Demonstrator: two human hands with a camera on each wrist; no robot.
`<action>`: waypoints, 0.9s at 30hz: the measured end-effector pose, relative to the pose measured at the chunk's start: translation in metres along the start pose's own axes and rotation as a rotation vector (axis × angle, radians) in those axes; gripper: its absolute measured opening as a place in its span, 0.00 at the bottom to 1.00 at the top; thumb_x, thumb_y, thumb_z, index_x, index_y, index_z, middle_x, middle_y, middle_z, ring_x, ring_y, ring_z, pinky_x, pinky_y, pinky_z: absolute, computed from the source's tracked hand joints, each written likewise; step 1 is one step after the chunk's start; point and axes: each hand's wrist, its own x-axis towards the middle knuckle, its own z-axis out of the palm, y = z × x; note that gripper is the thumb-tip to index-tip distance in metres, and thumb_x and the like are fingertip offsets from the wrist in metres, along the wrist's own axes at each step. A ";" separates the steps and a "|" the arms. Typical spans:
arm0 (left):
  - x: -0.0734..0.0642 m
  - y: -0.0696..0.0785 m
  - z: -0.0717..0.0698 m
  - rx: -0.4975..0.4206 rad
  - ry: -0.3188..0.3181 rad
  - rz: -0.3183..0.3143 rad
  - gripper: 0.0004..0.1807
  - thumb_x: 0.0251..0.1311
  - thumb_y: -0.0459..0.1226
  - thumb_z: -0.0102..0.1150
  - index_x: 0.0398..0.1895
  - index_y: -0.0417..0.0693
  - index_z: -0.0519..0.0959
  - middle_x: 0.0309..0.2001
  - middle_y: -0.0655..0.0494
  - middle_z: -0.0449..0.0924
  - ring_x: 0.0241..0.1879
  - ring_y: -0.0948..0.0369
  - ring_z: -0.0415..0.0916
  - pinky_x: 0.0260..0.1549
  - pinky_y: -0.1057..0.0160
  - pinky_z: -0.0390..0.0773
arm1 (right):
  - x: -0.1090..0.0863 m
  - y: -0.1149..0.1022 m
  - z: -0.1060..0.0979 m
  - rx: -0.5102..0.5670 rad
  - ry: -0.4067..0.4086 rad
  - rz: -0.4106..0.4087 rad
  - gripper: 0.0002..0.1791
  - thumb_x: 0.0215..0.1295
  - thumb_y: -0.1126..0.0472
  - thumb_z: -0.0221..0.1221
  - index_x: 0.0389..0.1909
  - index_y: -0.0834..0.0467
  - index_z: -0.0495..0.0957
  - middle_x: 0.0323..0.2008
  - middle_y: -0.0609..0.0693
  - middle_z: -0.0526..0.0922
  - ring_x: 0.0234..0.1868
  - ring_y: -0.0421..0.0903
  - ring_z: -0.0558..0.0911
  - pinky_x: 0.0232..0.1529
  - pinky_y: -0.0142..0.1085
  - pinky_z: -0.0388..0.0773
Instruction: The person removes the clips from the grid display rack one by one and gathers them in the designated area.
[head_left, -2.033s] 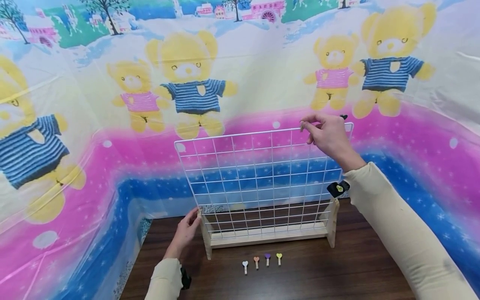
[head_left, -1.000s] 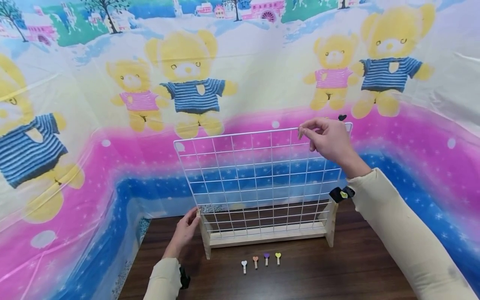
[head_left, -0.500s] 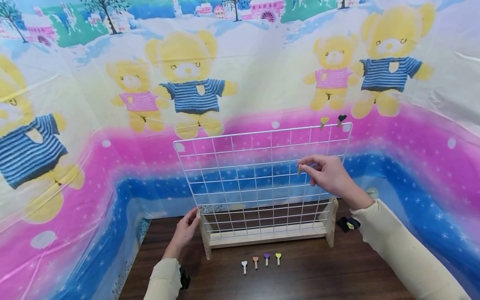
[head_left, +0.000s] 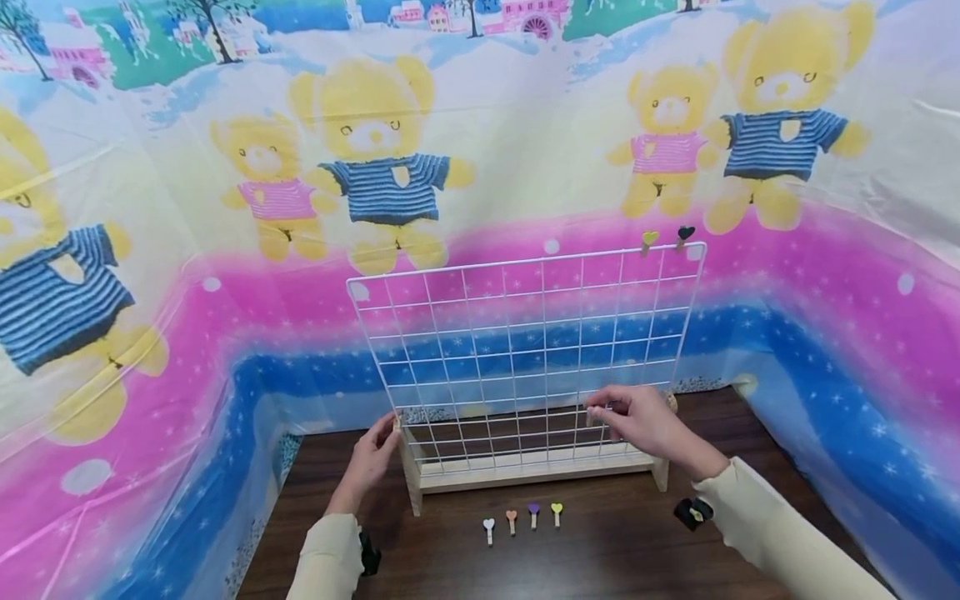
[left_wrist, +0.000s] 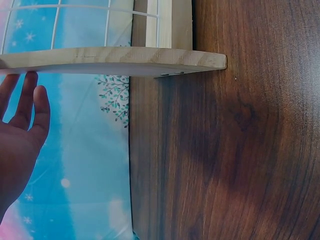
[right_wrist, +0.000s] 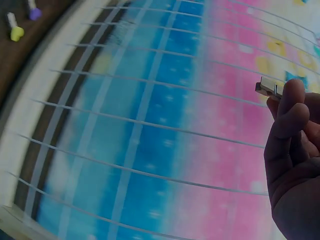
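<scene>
A white wire grid (head_left: 525, 333) stands upright in a wooden base (head_left: 536, 473) on a dark table. My left hand (head_left: 369, 458) is at the left side panel (left_wrist: 115, 61), its relaxed fingers touching the outer face in the left wrist view. In front of the grid's lower right part, my right hand (head_left: 637, 421) pinches a small wooden clothespin (right_wrist: 269, 86) between thumb and fingers. Part of that clothespin is hidden by the fingers. On the grid's top bar at the right sit a yellow heart clothespin (head_left: 649, 240) and a black heart clothespin (head_left: 685, 234).
Several heart clothespins lie in a row on the table (head_left: 600, 550) before the base: white (head_left: 489, 530), orange (head_left: 512, 522), purple (head_left: 533, 515) and yellow (head_left: 557, 513). A bear-print curtain (head_left: 517, 167) hangs behind and to both sides.
My right hand has come down from the grid's top bar to its lower right, keeping a clothespin pinched. The yellow and black clothespins on the bar are now uncovered. My left hand stays put.
</scene>
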 end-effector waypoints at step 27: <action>-0.001 0.001 0.000 0.005 -0.003 -0.003 0.24 0.71 0.40 0.46 0.68 0.46 0.64 0.61 0.40 0.69 0.59 0.47 0.67 0.54 0.46 0.68 | -0.037 0.104 0.105 0.014 -0.141 0.015 0.02 0.62 0.62 0.62 0.35 0.55 0.82 0.31 0.45 0.82 0.22 0.36 0.77 0.24 0.31 0.75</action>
